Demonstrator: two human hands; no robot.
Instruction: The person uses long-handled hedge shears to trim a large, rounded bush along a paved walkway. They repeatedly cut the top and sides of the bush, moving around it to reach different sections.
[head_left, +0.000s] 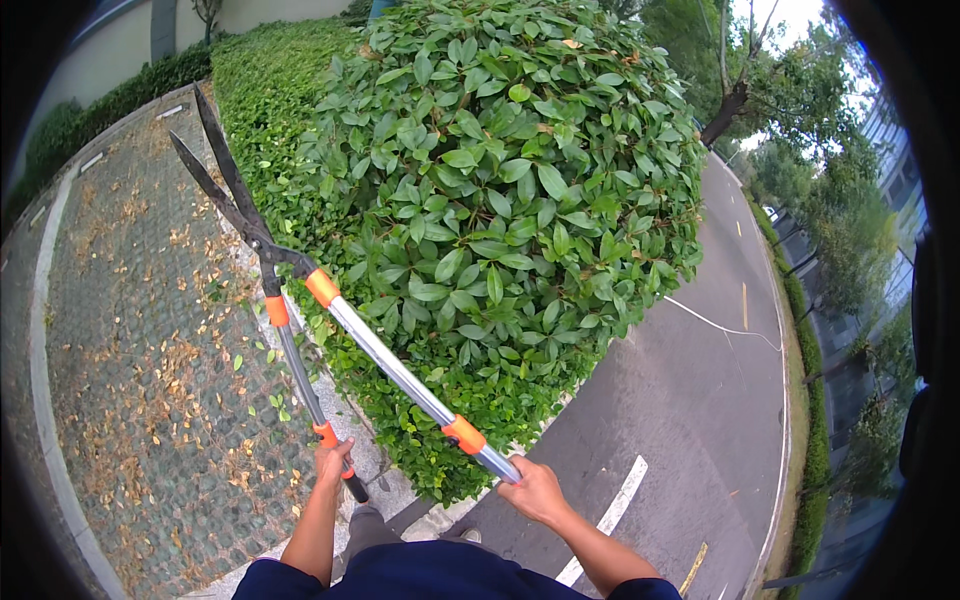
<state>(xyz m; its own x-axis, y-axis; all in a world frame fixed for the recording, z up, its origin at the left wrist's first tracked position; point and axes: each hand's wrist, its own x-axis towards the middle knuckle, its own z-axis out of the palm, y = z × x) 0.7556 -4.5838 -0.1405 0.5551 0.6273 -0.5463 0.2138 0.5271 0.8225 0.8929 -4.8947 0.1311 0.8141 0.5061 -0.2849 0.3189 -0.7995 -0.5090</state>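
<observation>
My left hand (332, 463) is closed around the left handle of long telescopic hedge shears (390, 362), which have silver tubes and orange collars. Around the lower end of the other handle is my right hand (531, 489). The two dark blades reach up and left, parted at their tips, over the left edge of a low clipped hedge (281, 97) and the paving beside it. A large rounded shrub with broad green leaves (510, 180) rises from the hedge, just right of the shears.
Grid paving (150, 337) with dry leaves and some green clippings lies to the left, bounded by a stone kerb (360, 435). On the right runs an asphalt road (675, 397) with painted lines and a thin pale cable (720, 327). A tree trunk (726, 116) leans at the upper right.
</observation>
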